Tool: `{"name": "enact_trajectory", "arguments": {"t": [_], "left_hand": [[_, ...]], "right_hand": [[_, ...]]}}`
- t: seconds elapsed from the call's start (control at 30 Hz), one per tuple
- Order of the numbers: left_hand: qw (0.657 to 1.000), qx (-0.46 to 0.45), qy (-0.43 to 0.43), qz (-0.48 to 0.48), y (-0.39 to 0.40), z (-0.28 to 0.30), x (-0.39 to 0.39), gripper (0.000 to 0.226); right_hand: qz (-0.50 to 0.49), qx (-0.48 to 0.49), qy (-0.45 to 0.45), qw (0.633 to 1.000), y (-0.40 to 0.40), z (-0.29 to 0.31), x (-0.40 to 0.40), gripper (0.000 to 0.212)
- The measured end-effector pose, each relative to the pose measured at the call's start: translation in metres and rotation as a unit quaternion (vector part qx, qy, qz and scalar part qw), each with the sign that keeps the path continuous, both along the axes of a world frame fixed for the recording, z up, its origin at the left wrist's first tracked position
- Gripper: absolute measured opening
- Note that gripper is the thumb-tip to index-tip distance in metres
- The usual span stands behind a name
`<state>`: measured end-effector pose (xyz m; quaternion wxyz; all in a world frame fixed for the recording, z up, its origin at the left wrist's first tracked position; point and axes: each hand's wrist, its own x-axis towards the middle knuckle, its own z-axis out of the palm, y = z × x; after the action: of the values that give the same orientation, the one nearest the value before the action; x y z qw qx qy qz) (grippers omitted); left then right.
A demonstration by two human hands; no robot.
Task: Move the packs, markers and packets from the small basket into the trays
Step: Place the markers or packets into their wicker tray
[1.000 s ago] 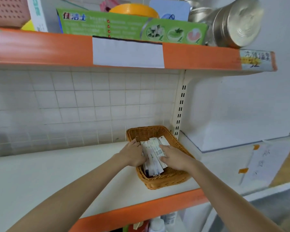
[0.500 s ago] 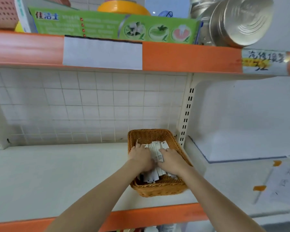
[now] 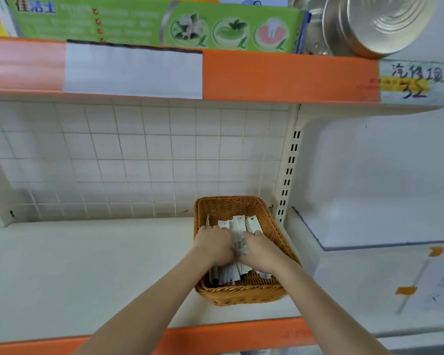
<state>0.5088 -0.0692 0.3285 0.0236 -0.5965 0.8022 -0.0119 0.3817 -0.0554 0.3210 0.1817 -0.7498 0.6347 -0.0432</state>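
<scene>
Wicker, tan, tightly woven: the small basket sits on a white shelf, pushed close to the slotted upright at the shelf's right end. Both hands are down inside it.

Left hand: grip curled over the left side of a bundle of flat white packs; fingers bent downward over them, fingertips hidden beneath. Right hand: grip curled the same way on the right side of the bundle. The two grips sit side by side, nearly touching, squeezing the packs between them. Likely reason: the packs are thin, loose and slippery, so gathering them from both sides makes one lift instead of many.

Relative to the grips: the packs' top ends fan out just beyond the fingertips, toward the far basket wall; their lower ends stick out beneath the wrists, toward the near wall. Some dark tips show among the lower ends, possibly markers; cannot tell.

Packs lie lengthwise along the basket's long axis, which suits a two-sided scoop.

No trays are in view, so the bundle's destination cannot be fixed from here. Everything seen of the load is inside the basket; transfer not yet begun.

Above: an orange-edged shelf carrying a green box and metal tins.
</scene>
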Motion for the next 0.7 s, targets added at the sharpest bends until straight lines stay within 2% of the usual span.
{"name": "enact_trajectory", "arguments": {"t": [0.17,0.3,0.4,0.5,0.6,0.7], "left_hand": [[0.999,-0.003,0.029,-0.015,0.003,0.004,0.001,0.023],[0.999,-0.007,0.039,-0.019,0.001,0.001,0.002,0.014],[0.997,-0.026,0.068,-0.013,-0.002,-0.003,0.003,0.018],[0.993,-0.034,0.111,0.013,-0.002,-0.006,0.002,0.026],[0.988,-0.039,0.145,0.025,0.0,-0.004,0.0,0.018],[0.979,-0.053,0.194,0.041,0.003,0.004,0.0,0.007]], "right_hand": [[0.003,-0.015,-0.052,0.999,-0.003,-0.001,0.0,0.014],[-0.013,-0.023,-0.056,0.998,0.0,0.002,-0.002,0.017],[-0.05,-0.04,-0.067,0.996,-0.001,-0.002,-0.004,0.045],[-0.056,-0.049,-0.1,0.992,0.001,-0.002,-0.003,0.055],[-0.055,-0.055,-0.126,0.989,0.002,0.0,-0.002,0.053],[-0.04,-0.054,-0.145,0.987,0.003,0.005,-0.003,0.039]]}}
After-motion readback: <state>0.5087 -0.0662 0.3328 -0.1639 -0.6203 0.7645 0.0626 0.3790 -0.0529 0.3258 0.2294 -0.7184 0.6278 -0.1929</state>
